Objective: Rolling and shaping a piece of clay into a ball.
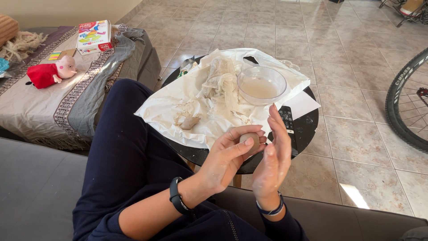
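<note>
A small beige clay ball (250,138) rests in my left hand (225,158), whose fingers curl around it. My right hand (273,156) stands upright beside the ball with its palm toward it and its fingers straight, dusted with pale clay. Both hands hover over the near edge of a round black table (307,127). A white plastic sheet (174,107) covers the tabletop, with another clay lump (189,122) and crumbs on it. A clear glass bowl (261,84) with cloudy water stands behind, next to a crumpled white cloth (220,80).
A black remote control (287,122) and white paper (303,103) lie on the table's right side. A low covered bed to the left carries a pink plush toy (51,72) and a colourful box (93,36). A bicycle wheel (405,102) stands at right on the tiled floor.
</note>
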